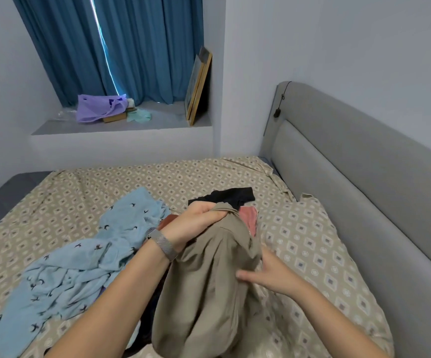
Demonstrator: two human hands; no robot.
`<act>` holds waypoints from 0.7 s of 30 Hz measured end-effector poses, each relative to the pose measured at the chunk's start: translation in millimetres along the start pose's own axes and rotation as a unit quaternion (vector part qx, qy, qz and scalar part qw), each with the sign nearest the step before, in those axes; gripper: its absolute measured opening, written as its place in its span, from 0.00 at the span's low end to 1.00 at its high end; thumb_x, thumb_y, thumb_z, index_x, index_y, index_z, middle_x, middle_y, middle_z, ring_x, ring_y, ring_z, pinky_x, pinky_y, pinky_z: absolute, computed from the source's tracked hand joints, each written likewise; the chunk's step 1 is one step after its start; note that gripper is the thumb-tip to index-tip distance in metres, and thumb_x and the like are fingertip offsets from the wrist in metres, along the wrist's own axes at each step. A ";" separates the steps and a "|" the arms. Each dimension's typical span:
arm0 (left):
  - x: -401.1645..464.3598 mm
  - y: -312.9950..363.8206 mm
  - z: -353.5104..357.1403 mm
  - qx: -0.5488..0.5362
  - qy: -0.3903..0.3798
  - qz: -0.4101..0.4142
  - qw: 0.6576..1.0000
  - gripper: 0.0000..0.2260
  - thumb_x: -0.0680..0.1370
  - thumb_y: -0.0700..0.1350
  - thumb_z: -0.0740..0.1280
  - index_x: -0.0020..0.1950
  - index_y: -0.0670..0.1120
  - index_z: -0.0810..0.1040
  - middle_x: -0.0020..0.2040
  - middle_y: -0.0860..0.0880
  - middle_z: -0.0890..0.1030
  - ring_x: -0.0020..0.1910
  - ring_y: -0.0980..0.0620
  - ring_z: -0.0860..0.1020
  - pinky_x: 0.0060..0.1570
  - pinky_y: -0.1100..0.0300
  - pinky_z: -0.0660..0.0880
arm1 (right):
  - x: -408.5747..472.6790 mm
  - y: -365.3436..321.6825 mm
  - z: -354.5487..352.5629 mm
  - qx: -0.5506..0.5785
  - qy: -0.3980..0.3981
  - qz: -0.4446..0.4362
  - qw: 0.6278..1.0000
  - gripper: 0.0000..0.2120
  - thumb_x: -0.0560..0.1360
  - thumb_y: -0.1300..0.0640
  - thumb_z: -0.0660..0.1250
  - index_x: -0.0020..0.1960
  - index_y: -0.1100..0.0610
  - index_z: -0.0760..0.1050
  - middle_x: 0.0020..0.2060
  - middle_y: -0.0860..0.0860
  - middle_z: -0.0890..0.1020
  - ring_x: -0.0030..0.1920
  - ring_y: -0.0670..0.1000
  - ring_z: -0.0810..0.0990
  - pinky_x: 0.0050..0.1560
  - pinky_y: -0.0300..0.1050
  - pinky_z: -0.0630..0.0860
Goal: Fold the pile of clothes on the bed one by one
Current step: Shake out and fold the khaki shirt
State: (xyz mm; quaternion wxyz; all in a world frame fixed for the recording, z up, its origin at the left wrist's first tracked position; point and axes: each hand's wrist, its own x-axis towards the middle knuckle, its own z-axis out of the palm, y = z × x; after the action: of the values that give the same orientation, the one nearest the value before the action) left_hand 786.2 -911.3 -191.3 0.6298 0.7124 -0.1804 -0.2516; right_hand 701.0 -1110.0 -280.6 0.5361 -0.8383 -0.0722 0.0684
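The khaki garment (204, 293) hangs in the air above the near edge of the bed, between the person's two forearms. Its long axis runs from the bunched top end, far from the person, down toward the loose bottom end nearest the camera.

The left hand (196, 226) grips that bunched top end in a closed fist and carries the weight. The grip point sits at the far, high end, so the whole garment lies below it and back toward the person. A metal mesh watch band (164, 245) circles the left wrist.

The right hand (268, 275) is nearer the cloth's midsection. Its fingers rest against the right side of the fabric, partly extended; whether they pinch a fold cannot be told. Judgement: this hand is best placed to find an edge and spread the garment flat.

Left of the arms a light blue bird-print garment (80, 259) lies crumpled on the patterned bedsheet (312, 241). Behind the left fist lie a black garment (231, 196) and a pink garment (249, 215), both unfolded.

Further off, a grey padded headboard (351, 164) runs along the right. On the window ledge (162, 120) lies a purple bag (98, 109), with framed pictures (198, 83) leaning beside blue curtains (121, 47).
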 end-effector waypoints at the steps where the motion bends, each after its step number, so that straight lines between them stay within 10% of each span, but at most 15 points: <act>1: -2.3 3.9 -3.1 0.011 0.009 -0.002 1.000 0.11 0.81 0.37 0.60 0.45 0.45 0.81 0.37 0.55 0.84 0.38 0.61 0.80 0.42 0.68 0.76 | 6.7 1.8 2.1 0.013 0.024 -0.009 1.000 0.23 0.69 0.47 0.74 0.62 0.43 0.72 0.57 0.29 0.78 0.60 0.33 0.74 0.62 0.35 0.71; 4: -11.6 4.3 -26.5 0.026 0.077 -0.007 0.997 0.11 0.81 0.39 0.61 0.45 0.46 0.82 0.36 0.55 0.84 0.38 0.59 0.80 0.40 0.68 0.76 | 18.0 -3.1 -6.5 0.081 0.074 -0.006 0.994 0.09 0.78 0.61 0.67 0.55 0.49 0.77 0.48 0.35 0.83 0.53 0.36 0.79 0.54 0.33 0.72; 7: -20.1 -12.0 -54.8 0.054 0.136 -0.030 0.989 0.12 0.78 0.49 0.66 0.49 0.41 0.82 0.44 0.46 0.85 0.47 0.46 0.83 0.53 0.52 0.79 | 26.1 -14.4 -15.6 0.138 0.126 0.012 0.982 0.15 0.75 0.41 0.67 0.49 0.52 0.81 0.44 0.47 0.84 0.48 0.49 0.80 0.49 0.45 0.74; 9: -22.0 -23.5 -61.4 0.080 0.161 -0.061 0.982 0.24 0.72 0.58 0.67 0.51 0.37 0.79 0.48 0.39 0.83 0.50 0.40 0.81 0.58 0.41 0.75 | 33.8 -31.5 -13.0 0.106 0.161 -0.022 0.981 0.12 0.78 0.44 0.64 0.45 0.49 0.81 0.41 0.43 0.83 0.45 0.43 0.79 0.50 0.41 0.73; 14: -29.0 -25.1 -39.0 0.221 0.185 0.012 0.957 0.24 0.71 0.66 0.64 0.62 0.57 0.75 0.64 0.57 0.70 0.67 0.58 0.66 0.70 0.59 0.61 | 55.3 -80.7 7.1 -0.022 0.265 -0.142 0.953 0.20 0.80 0.55 0.64 0.31 0.52 0.64 0.23 0.44 0.68 0.28 0.42 0.66 0.32 0.36 0.63; 17: -31.4 -25.6 -14.2 0.138 0.087 0.033 0.986 0.26 0.67 0.67 0.66 0.60 0.56 0.76 0.58 0.57 0.80 0.60 0.59 0.77 0.62 0.57 0.73 | 63.7 -88.1 26.1 -0.094 0.271 -0.189 0.939 0.20 0.77 0.52 0.65 0.30 0.50 0.61 0.22 0.45 0.65 0.26 0.43 0.65 0.32 0.36 0.62; 21: -24.5 -44.6 -13.9 0.121 0.159 0.067 0.978 0.10 0.72 0.50 0.72 0.52 0.51 0.81 0.49 0.53 0.85 0.51 0.57 0.81 0.55 0.55 0.76 | 62.5 -83.9 32.3 0.051 0.138 -0.147 0.978 0.13 0.79 0.54 0.63 0.36 0.49 0.74 0.31 0.46 0.76 0.37 0.42 0.75 0.44 0.41 0.72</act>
State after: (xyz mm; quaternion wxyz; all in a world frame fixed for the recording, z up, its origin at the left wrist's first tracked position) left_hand 771.9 -879.7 -231.1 0.5752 0.8004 -0.1540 -0.0689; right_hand 752.0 -1034.4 -220.1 0.5870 -0.7916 -0.1161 -0.1238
